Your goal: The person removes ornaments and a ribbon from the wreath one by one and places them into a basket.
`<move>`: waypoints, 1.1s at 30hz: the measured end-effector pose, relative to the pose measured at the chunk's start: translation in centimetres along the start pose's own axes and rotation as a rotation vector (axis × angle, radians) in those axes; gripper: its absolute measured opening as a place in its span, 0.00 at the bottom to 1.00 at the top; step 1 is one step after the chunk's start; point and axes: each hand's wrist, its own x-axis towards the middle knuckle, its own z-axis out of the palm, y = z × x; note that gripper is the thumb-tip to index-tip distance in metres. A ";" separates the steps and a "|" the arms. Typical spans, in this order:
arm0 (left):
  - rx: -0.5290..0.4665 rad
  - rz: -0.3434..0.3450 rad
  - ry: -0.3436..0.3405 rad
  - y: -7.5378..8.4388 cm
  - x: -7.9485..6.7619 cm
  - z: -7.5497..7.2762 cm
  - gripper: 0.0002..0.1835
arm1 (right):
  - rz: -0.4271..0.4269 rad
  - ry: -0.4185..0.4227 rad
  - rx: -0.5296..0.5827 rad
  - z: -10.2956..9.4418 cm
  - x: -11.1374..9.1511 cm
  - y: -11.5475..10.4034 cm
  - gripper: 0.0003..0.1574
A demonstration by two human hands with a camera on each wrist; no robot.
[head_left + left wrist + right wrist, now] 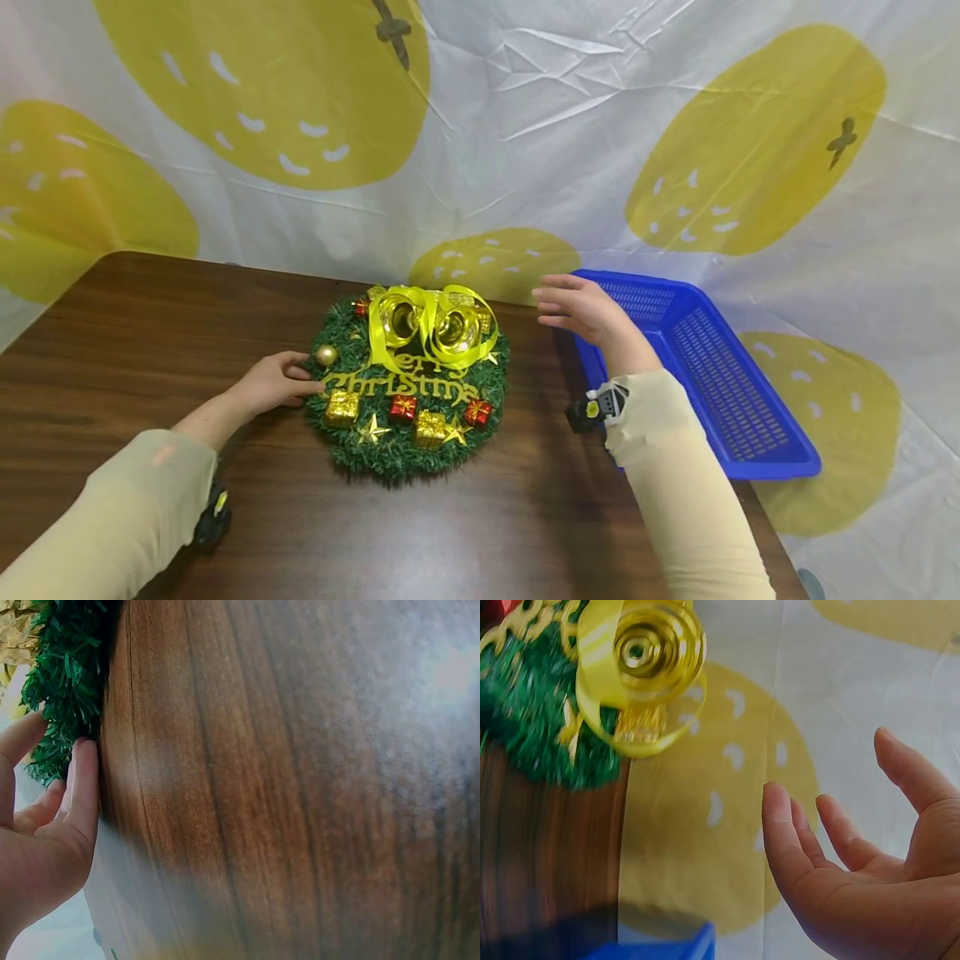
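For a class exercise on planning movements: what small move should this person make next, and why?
Probably bring the right hand leftward to the right edge of the wreath, to steady it from both sides. The left hand touches its left edge, while the right hand is raised near the blue basket, holding nothing.

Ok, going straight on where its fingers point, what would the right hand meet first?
Likely the yellow ribbon on the wreath; depth is unclear, so the right hand might pass over.
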 end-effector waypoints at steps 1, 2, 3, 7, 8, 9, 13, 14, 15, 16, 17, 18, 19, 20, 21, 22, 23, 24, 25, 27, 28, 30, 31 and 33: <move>-0.001 0.002 0.000 0.0 0.0 0.0 0.42 | 0.000 -0.004 0.009 0.4 0.1 -0.2 0.36; -0.003 0.003 -0.001 0.0 0.0 0.0 0.42 | -0.003 -0.009 0.018 0.8 0.3 -0.4 0.37; -0.006 0.004 -0.001 -0.1 0.0 0.0 0.42 | -0.008 -0.014 0.026 1.2 0.4 -0.5 0.37; -0.014 0.005 0.003 0.0 0.1 0.0 0.42 | -0.017 -0.036 0.048 2.6 0.6 -1.0 0.37; -0.016 0.004 0.004 0.0 0.1 0.0 0.42 | -0.022 -0.044 0.052 2.9 0.7 -1.1 0.37; -0.017 0.004 0.006 0.0 0.1 0.1 0.42 | -0.027 -0.051 0.059 3.2 0.7 -1.2 0.36; -0.017 0.003 0.011 0.0 0.1 0.1 0.41 | -0.037 -0.076 0.082 4.3 1.2 -1.2 0.36; -0.015 0.004 0.011 0.0 0.1 0.1 0.41 | -0.039 -0.083 0.086 4.5 1.2 -1.2 0.36; -0.015 0.004 0.012 0.0 0.1 0.1 0.41 | -0.039 -0.087 0.093 4.7 1.4 -1.2 0.36; -0.016 0.003 0.012 0.0 0.1 0.1 0.41 | -0.039 -0.090 0.095 5.0 1.4 -1.2 0.36; -0.017 0.003 0.012 0.0 0.0 0.1 0.41 | -0.038 -0.092 0.095 5.3 1.5 -1.2 0.35; -0.018 0.002 0.012 0.0 0.0 0.1 0.41 | -0.038 -0.093 0.094 5.5 1.5 -1.2 0.35; -0.018 0.003 0.012 0.0 0.0 0.0 0.41 | -0.040 -0.096 0.091 5.8 1.6 -1.2 0.35; -0.019 0.002 0.012 0.0 0.0 0.0 0.41 | -0.041 -0.099 0.095 6.1 1.6 -1.2 0.35; -0.020 0.002 0.012 -0.1 0.0 0.0 0.41 | -0.042 -0.101 0.096 6.4 1.7 -1.3 0.34; -0.020 0.001 0.012 -0.1 0.0 0.0 0.41 | -0.044 -0.105 0.093 6.6 1.7 -1.3 0.34; -0.019 0.001 0.012 -0.1 0.0 0.0 0.42 | -0.045 -0.110 0.095 6.9 1.8 -1.3 0.34; -0.018 0.001 0.012 -0.2 0.0 0.0 0.42 | -0.048 -0.117 0.101 7.2 1.9 -1.3 0.34; -0.017 0.001 0.013 -0.2 0.0 0.0 0.42 | -0.052 -0.125 0.105 7.5 1.9 -1.3 0.34; -0.017 -0.002 0.015 -0.2 0.0 0.0 0.42 | -0.059 -0.137 0.116 8.1 2.1 -1.3 0.34; -0.017 -0.004 0.017 -0.2 0.0 0.0 0.42 | -0.065 -0.144 0.119 8.4 2.1 -1.3 0.34; -0.015 -0.007 0.019 -0.2 0.0 0.1 0.41 | -0.075 -0.154 0.124 8.9 2.2 -1.2 0.33; -0.015 -0.010 0.020 -0.1 0.0 0.1 0.41 | -0.079 -0.156 0.128 9.2 2.3 -1.2 0.33; -0.015 -0.014 0.022 0.0 0.0 0.1 0.41 | -0.083 -0.157 0.136 9.8 2.4 -1.2 0.32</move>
